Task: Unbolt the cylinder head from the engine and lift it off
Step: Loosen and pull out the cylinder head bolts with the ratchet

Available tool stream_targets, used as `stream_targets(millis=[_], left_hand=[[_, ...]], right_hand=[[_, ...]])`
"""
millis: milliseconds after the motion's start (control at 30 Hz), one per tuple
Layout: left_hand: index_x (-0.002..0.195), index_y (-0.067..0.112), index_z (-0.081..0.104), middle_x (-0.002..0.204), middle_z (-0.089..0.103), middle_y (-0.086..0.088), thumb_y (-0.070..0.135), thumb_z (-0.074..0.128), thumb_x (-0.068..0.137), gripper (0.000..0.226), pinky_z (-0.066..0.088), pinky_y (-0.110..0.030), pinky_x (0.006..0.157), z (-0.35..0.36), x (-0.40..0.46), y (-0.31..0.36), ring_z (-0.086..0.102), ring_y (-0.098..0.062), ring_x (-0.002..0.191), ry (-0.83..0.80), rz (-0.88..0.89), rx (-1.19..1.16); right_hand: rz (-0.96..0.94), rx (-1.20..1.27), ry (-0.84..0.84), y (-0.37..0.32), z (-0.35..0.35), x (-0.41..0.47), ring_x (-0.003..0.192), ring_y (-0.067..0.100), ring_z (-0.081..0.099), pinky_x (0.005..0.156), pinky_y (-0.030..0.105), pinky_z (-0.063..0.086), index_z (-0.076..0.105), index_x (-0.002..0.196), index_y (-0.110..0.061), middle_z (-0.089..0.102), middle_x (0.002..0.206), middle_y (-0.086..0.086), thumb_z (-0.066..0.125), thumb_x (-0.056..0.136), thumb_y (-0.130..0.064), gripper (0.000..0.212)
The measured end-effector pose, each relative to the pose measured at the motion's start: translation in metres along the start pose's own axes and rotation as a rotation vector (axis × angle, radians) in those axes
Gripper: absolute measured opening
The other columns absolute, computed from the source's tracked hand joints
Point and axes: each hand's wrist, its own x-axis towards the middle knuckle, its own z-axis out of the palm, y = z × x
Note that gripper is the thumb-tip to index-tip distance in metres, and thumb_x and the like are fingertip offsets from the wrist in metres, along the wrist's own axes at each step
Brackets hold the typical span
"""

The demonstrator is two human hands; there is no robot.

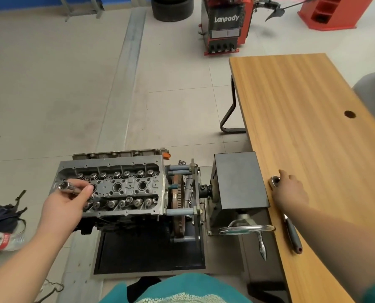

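Engine (125, 217) sits on a rotating stand (236, 186), head (119, 186) facing up, cover off, valve springs and three plug wells visible. Head is seated on the block, flush all round as far as I can see. Flywheel (179, 202) sits between the engine and the stand's black box. Chrome crank wheel (246, 228) is on the near side of that box, its handle hanging down.

Left hand (67, 204) is over the left end of the head, thumb and fingers pinching a chrome socket (67, 186) on an extension. The socket's open end points up and left; the other end is hidden behind the fingers, so can't tell whether it's seated on a bolt.

Right hand (289, 191) is on the table (309, 119), at the near-left edge just beside the stand. Fingers curl over the head of a ratchet (291, 228). Its round chrome head shows just past the fingertips, and the grey handle with a red end lies flat on the wood, running back under the wrist toward the person.

Black drip tray (147, 256) lies under the engine. Dark bag (3, 213) and a plastic packet (3, 239) are on the floor far left. Red tyre changer (224, 25) marked "Lanpody" and stacked tyres (172, 7) stand at the back, with a red cabinet (326, 12) in the far-right corner.
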Motion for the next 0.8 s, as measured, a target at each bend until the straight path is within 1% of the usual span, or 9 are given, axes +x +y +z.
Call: stream_targets(millis=[67, 167, 267, 333, 433, 567, 667, 733, 800], left_hand=[[0.105, 0.042, 0.072, 0.091, 0.077, 0.004, 0.040, 0.071, 0.098, 0.007, 0.060, -0.058, 0.090, -0.001, 0.000, 0.000, 0.075, -0.027, 0.092, 0.000, 0.032, 0.037], [0.097, 0.048, 0.069, 0.085, 0.075, 0.011, 0.038, 0.070, 0.099, 0.010, 0.055, -0.041, 0.076, 0.000, 0.000, 0.000, 0.071, -0.015, 0.086, 0.021, 0.099, 0.082], [0.089, 0.042, 0.069, 0.085, 0.072, 0.013, 0.035, 0.071, 0.098, 0.012, 0.047, -0.035, 0.070, -0.001, 0.002, -0.002, 0.066, -0.008, 0.086, 0.014, 0.143, 0.095], [0.086, 0.039, 0.068, 0.084, 0.071, 0.013, 0.034, 0.071, 0.098, 0.013, 0.045, -0.032, 0.068, -0.002, 0.003, -0.004, 0.065, -0.006, 0.085, -0.002, 0.180, 0.113], [0.088, 0.038, 0.067, 0.087, 0.070, 0.014, 0.037, 0.070, 0.098, 0.011, 0.043, -0.029, 0.070, -0.005, 0.006, -0.008, 0.060, -0.001, 0.087, -0.050, 0.223, 0.108], [0.091, 0.039, 0.065, 0.087, 0.069, 0.010, 0.042, 0.066, 0.099, 0.009, 0.047, -0.032, 0.067, -0.014, 0.011, -0.013, 0.064, -0.008, 0.083, -0.163, 0.258, 0.059], [0.086, 0.038, 0.058, 0.081, 0.066, 0.009, 0.024, 0.055, 0.099, 0.019, 0.053, -0.034, 0.063, -0.021, 0.017, -0.018, 0.064, -0.011, 0.076, -0.274, 0.230, 0.067], [0.083, 0.040, 0.056, 0.079, 0.066, 0.012, 0.013, 0.058, 0.098, 0.030, 0.056, -0.031, 0.070, -0.028, 0.024, -0.022, 0.063, -0.007, 0.075, -0.339, 0.251, 0.036], [0.089, 0.039, 0.061, 0.085, 0.069, 0.012, 0.015, 0.060, 0.098, 0.025, 0.058, -0.029, 0.076, -0.037, 0.035, -0.026, 0.067, -0.011, 0.081, -0.457, 0.308, 0.028]], right_hand=[[-0.035, 0.113, 0.166, -0.020, -0.010, -0.013, 0.120, 0.030, 0.055, 0.085, 0.047, 0.055, 0.047, 0.147, -0.026, 0.061, 0.135, 0.006, 0.052, 0.099, -0.017, 0.050], [-0.074, 0.403, 0.306, -0.075, -0.037, -0.035, 0.114, 0.022, 0.058, 0.085, 0.043, 0.053, 0.056, 0.136, -0.028, 0.063, 0.121, -0.004, 0.056, 0.097, -0.021, 0.039], [-0.241, 0.628, 0.303, -0.152, -0.064, -0.076, 0.102, 0.013, 0.060, 0.088, 0.039, 0.053, 0.061, 0.127, -0.031, 0.061, 0.104, -0.017, 0.058, 0.098, -0.031, 0.029], [-0.404, 0.689, 0.232, -0.209, -0.079, -0.115, 0.088, 0.007, 0.062, 0.078, 0.035, 0.051, 0.063, 0.119, -0.034, 0.063, 0.092, -0.020, 0.055, 0.097, -0.040, 0.023], [-0.694, 0.549, 0.046, -0.291, -0.092, -0.179, 0.075, -0.004, 0.059, 0.061, 0.023, 0.041, 0.062, 0.120, -0.038, 0.063, 0.081, -0.020, 0.052, 0.097, -0.055, 0.030], [-1.010, 0.272, -0.083, -0.385, -0.095, -0.255, 0.081, 0.003, 0.061, 0.061, 0.025, 0.044, 0.060, 0.129, -0.034, 0.066, 0.092, -0.018, 0.047, 0.092, -0.076, 0.058], [-1.123, 0.038, -0.060, -0.426, -0.092, -0.289, 0.084, 0.018, 0.064, 0.068, 0.034, 0.054, 0.064, 0.117, -0.026, 0.070, 0.092, -0.006, 0.049, 0.097, -0.066, 0.047], [-1.157, -0.103, -0.038, -0.442, -0.089, -0.299, 0.074, 0.024, 0.063, 0.064, 0.035, 0.056, 0.061, 0.105, -0.021, 0.065, 0.079, -0.002, 0.052, 0.101, -0.049, 0.029], [-1.140, -0.165, -0.036, -0.451, -0.086, -0.302, 0.070, 0.025, 0.060, 0.058, 0.033, 0.052, 0.054, 0.100, -0.020, 0.060, 0.076, -0.001, 0.052, 0.102, -0.039, 0.019]])
